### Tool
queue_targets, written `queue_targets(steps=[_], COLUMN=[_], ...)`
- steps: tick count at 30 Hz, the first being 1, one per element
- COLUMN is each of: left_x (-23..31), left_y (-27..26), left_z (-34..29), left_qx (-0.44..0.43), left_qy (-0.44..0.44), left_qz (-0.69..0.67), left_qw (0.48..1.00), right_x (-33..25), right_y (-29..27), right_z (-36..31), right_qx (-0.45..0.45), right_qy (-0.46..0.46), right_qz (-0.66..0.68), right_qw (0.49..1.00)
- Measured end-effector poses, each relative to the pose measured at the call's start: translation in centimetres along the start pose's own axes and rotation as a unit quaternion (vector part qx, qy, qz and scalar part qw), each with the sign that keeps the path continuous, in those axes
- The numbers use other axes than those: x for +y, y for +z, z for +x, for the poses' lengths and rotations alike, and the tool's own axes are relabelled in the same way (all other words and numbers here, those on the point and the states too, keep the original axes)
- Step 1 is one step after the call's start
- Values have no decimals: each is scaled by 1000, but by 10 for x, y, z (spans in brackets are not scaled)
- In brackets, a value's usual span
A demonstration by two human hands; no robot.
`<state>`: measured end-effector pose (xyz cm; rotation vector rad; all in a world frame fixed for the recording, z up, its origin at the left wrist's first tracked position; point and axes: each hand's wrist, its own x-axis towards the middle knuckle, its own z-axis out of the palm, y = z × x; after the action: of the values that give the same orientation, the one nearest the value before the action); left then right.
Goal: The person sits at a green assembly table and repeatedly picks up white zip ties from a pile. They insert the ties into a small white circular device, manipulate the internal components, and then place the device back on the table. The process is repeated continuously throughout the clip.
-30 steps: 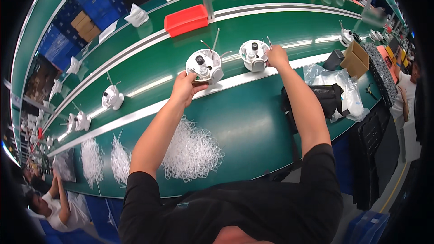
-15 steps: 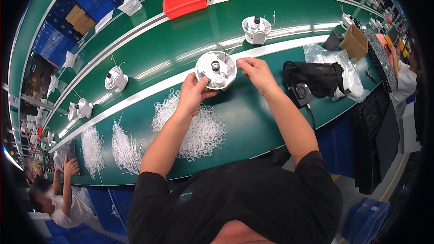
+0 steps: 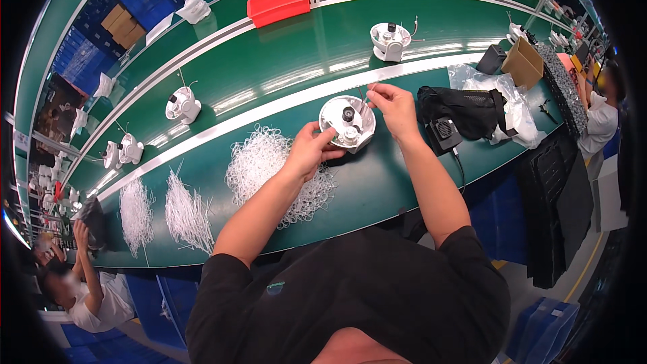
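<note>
A round white dome camera housing [image 3: 337, 112] with a black lens in its middle is held above the near edge of the belt. My left hand [image 3: 309, 155] grips its lower left rim, thumb on the inside. At the upper right rim, my right hand [image 3: 396, 112] pinches a thin cable or wire end that rises from the housing; its exact kind is too small to tell. Beneath my left forearm lies a heap of white looped ties [image 3: 259, 165]. Two bundles of straight white strips, a nearer one [image 3: 187, 214] and one further left [image 3: 137, 214], lie beside it.
On the green belt [image 3: 269, 67] stand more white camera units, including one at right [image 3: 389, 44] and one at left [image 3: 182, 106]. A red tray [image 3: 278, 5] sits behind. Right of my hands are a black bag [image 3: 461, 111], a black device [image 3: 445, 133] and an open carton [image 3: 524, 62]. A co-worker [image 3: 101, 300] is at lower left.
Both hands and the camera housing have shifted right and slightly nearer to me. My right fingers now pinch at the wire above the rim. The units on the belt have moved right.
</note>
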<state>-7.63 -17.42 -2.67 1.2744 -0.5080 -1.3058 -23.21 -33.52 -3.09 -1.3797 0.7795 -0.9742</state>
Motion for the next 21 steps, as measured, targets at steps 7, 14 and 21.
queue_targets(steps=[7,14,21], left_x=[-2,-8,38], left_y=[3,-7,-49], left_z=[-6,-8,-8], left_qx=[-39,-62,74], left_qy=[-42,-38,124], left_qz=[45,66,386], left_qw=[997,995,911], right_x=[-5,-16,-14], right_y=[-3,-1,5], right_z=[9,6,2], right_qx=[-81,-143,-156], right_qy=[-10,-67,-31], right_qz=[-116,-312,-140], right_qw=[990,937,977])
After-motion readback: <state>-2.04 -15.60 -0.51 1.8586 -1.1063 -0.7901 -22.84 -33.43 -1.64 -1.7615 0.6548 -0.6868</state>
